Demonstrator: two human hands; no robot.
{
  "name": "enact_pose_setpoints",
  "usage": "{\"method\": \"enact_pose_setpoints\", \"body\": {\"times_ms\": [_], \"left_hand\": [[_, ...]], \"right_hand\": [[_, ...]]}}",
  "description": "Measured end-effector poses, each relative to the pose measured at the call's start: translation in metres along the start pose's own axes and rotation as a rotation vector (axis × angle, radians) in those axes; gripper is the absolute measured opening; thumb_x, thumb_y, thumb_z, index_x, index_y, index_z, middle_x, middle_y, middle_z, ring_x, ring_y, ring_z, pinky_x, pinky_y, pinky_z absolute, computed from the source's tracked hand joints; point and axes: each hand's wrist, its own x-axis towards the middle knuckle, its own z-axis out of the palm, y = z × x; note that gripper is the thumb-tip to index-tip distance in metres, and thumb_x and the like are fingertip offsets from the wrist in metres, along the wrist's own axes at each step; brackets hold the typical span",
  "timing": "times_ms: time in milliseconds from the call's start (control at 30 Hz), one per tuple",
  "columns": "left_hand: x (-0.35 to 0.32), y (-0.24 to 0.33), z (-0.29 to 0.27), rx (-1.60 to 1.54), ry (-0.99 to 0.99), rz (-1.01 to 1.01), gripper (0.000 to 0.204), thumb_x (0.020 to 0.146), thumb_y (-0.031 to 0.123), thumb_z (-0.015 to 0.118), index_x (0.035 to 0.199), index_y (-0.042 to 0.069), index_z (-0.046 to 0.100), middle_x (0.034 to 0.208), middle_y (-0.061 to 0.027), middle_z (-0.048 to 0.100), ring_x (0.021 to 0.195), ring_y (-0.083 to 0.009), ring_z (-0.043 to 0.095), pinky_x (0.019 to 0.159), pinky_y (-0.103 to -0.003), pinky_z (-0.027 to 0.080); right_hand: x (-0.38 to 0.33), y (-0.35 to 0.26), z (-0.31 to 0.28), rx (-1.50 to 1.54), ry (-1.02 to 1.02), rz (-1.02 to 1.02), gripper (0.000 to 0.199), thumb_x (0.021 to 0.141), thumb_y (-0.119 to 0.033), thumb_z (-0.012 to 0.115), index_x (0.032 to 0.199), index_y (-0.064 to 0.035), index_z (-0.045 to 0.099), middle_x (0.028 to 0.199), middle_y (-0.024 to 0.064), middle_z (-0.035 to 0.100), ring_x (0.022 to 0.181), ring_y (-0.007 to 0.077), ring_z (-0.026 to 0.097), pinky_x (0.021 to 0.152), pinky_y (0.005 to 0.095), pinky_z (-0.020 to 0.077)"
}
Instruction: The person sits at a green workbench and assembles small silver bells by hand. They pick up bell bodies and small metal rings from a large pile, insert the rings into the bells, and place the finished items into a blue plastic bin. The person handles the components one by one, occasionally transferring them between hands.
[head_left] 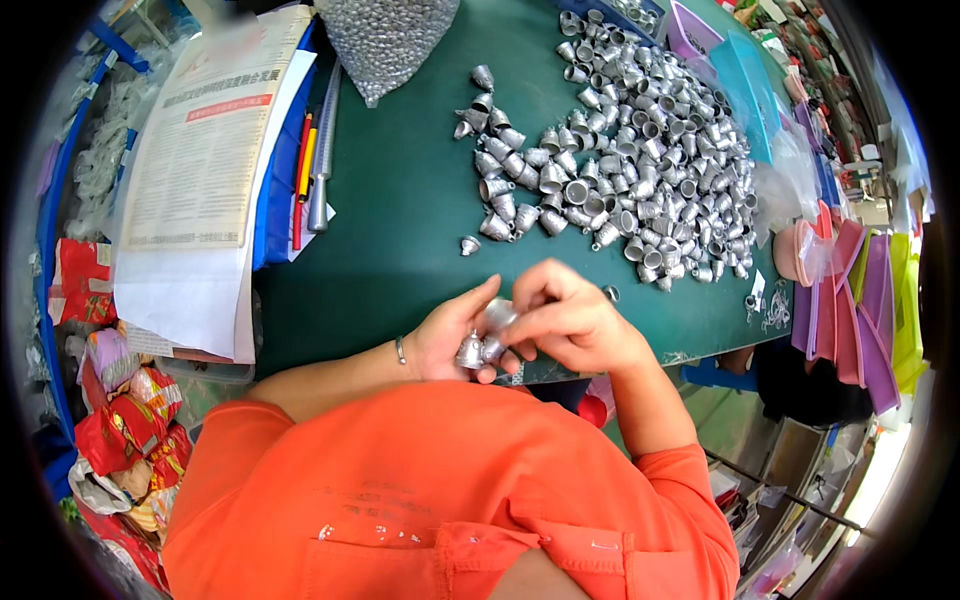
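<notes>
Close to my body at the table's near edge, my left hand (447, 335) is cupped around small silver metal bells (470, 351). From the right, my right hand (580, 322) meets it, its fingers bent and pinching a shiny silver bell (498, 314) above the others. The fingers partly cover the held bells, so their exact number is hidden. Beyond both hands spreads a large heap of similar silver bells (650, 150), lying at all angles. One loose bell (470, 245) rests apart from the heap, nearer to my left hand.
On the green table (400, 200), a clear bag of silver beads (385, 45) lies at the back. Printed sheets (200, 150) cover a blue tray at left, beside pens (304, 165) and a tapered metal rod (325, 150). Turquoise (750, 90) and purple bins (692, 30) stand back right.
</notes>
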Motion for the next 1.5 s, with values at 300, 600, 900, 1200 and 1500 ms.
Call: {"method": "enact_pose_setpoints", "body": {"times_ms": [300,600,900,1200,1500], "left_hand": [[0.004,-0.002,-0.010,0.040,-0.031,-0.023,0.031,0.094,0.028,0.041,0.087,0.003,0.056,0.081,-0.0111,0.056,0.067,-0.0172,0.055,0.041,-0.023,0.042],[0.004,-0.004,-0.007,0.039,-0.045,0.038,0.030,0.093,0.030,0.045,0.089,0.004,0.058,0.080,-0.0100,0.060,0.065,-0.0159,0.059,0.041,-0.024,0.043],[0.000,0.002,0.001,0.036,-0.070,-0.012,0.042,0.095,0.037,0.037,0.117,0.003,0.049,0.101,-0.0173,0.061,0.083,-0.0230,0.065,0.044,-0.024,0.049],[0.002,0.000,-0.008,0.048,-0.027,0.029,0.026,0.093,0.027,0.043,0.096,0.004,0.056,0.088,-0.0130,0.058,0.075,-0.0213,0.061,0.045,-0.026,0.049],[0.002,0.000,-0.004,0.092,0.006,0.025,0.025,0.092,0.027,0.044,0.096,0.005,0.055,0.087,-0.0119,0.057,0.075,-0.0205,0.059,0.045,-0.025,0.048]], "right_hand": [[0.044,0.041,0.006,-0.996,0.382,0.132,0.026,0.073,0.001,0.066,0.097,-0.0051,0.063,0.088,0.0069,0.054,0.067,0.0200,0.056,0.056,0.0285,0.0437],[0.006,0.046,-0.005,0.126,0.431,0.064,0.033,0.074,0.009,0.065,0.105,0.0006,0.059,0.102,0.0089,0.058,0.065,0.0059,0.049,0.058,0.0181,0.0404],[-0.001,0.011,-0.007,0.055,0.252,0.469,0.025,0.094,-0.017,0.049,0.106,0.0006,0.061,0.074,0.0026,0.061,0.056,0.0060,0.049,0.049,0.0198,0.0397],[0.033,0.042,0.003,-1.103,0.528,0.334,0.033,0.076,-0.031,0.069,0.097,-0.0076,0.058,0.086,0.0107,0.053,0.068,0.0298,0.059,0.055,0.0386,0.0484],[-0.001,0.050,0.010,-0.364,0.734,0.028,0.045,0.069,0.009,0.063,0.109,-0.0049,0.045,0.096,0.0052,0.061,0.057,0.0124,0.053,0.052,0.0250,0.0440]]}}
